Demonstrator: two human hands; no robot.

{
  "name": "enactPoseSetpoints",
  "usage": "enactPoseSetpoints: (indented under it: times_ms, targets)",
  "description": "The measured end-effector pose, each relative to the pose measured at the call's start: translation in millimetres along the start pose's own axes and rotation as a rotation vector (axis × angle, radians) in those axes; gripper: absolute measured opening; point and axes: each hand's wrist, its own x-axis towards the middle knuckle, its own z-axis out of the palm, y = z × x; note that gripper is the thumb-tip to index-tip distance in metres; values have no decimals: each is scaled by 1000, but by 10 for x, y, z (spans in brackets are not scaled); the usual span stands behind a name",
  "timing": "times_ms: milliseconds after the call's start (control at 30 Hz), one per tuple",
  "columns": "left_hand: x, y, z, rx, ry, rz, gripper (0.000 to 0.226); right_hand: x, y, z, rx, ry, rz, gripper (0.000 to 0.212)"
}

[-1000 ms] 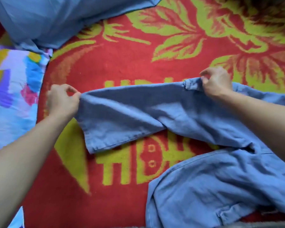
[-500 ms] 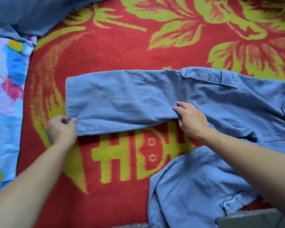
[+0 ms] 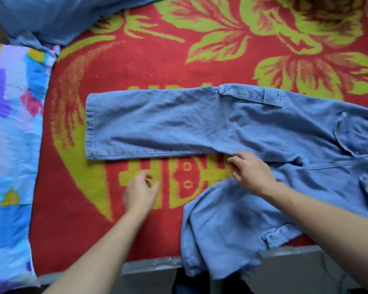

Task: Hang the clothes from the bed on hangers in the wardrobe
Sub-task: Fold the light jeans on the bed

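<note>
While the trousers (image 3: 168, 124) lie unhung on the bed (image 3: 157, 60), fingers of the left hand (image 3: 139, 194) hang released; those of the right hand (image 3: 253, 177) touch a leg, grip unclear.

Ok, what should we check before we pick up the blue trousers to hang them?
1. Far leg of the blue trousers lies flat: ok.
2. Near leg smoothed out: not ok, it is crumpled.
3. Left hand free: ok, it holds nothing.
4. Right hand has a grip: cannot tell, its fingertips are at the far leg's lower edge.
5. Hanger ready: cannot tell, none in view.
</note>
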Motion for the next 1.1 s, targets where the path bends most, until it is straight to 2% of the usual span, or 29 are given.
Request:
enactPoseSetpoints:
  times_ms: [67,133,233,300,400,467,533,633,700,767,833,900,1033,1100]
  targets:
    - [-489,63,392,40,-251,-32,30,-265,213,18,-30,-70,61,42]
    - [-937,53,766,132,-355,-57,37,-525,480,59,-110,-153,111,50]
    - [-1358,-29,1050,171,-229,-127,26,-810,804,112,-177,-276,210,62]
    - [-1459,-136,1114,19,-94,-175,13,-928,883,139,-157,-316,250,66]
    - [-1506,-234,930,-270,43,-233,22,-1054,902,181,-125,-315,235,66]
    - [-1402,-180,571,-299,97,-165,23,-1091,895,166,-98,-297,230,66]
    - [-1116,-84,133,-133,66,14,25,-1084,866,105,-75,-263,224,64]
    - [-487,112,-497,287,10,238,24,-965,760,30,-70,-127,190,58]
    - [-113,212,-777,471,114,275,28,-842,620,29,-75,-40,142,56]
    - [133,204,-844,554,237,257,38,-725,439,87,-67,-15,97,57]
    - [214,75,-744,488,289,192,47,-635,252,202,-64,-16,57,59]
    - [129,-196,-522,376,324,41,52,-598,95,364,-68,-40,27,62]
    - [-282,-770,-132,-10,311,-595,73,-727,-71,790,-145,-162,35,71]
    - [-422,-883,-3,-131,272,-716,77,-783,-139,916,-192,-200,68,78]
